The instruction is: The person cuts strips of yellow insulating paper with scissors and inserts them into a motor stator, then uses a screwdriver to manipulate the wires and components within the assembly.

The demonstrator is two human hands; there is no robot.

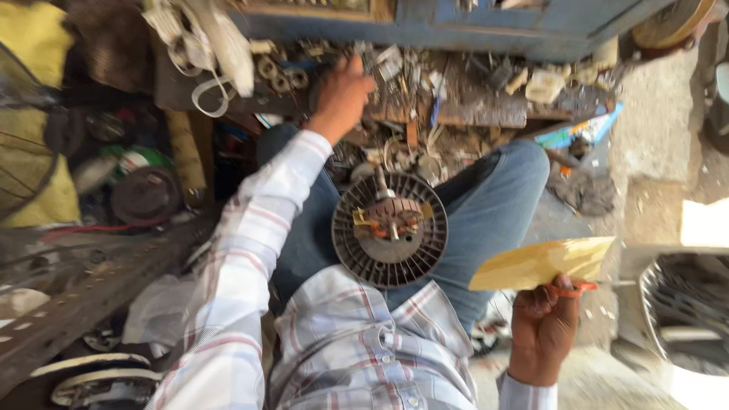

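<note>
**Workbench Reach with Motor Housing on Lap**

I see the left hand (343,93) extended forward onto the cluttered workbench (486,106), its fingers spread among small metal parts; I cannot tell whether it grips any one piece. The right hand (544,323) is closed around a pair of orange-handled scissors (571,288) and a yellow sheet of thin card (543,263), a long flat wedge pointing right.

The round fan motor housing (390,229), dark grey with radial ribs and copper windings at its centre, rests on my lap between the jeans-clad knees, touching neither hand.

Packages and labels: a flat blue-and-multicolour printed packet (583,130) lies below the bench edge at right. A cream-coloured plastic block (545,85) sits on the bench top near the blue cabinet (486,30). A white cable bundle (206,53) hangs at upper left.

Surroundings: a wire fan guard (23,144) stands at far left before a yellow surface. A dark pulley disc (144,196) lies left of my knee. A second grille (687,311) occupies the lower right. Loose scrap crowds the bench around the left hand.
</note>
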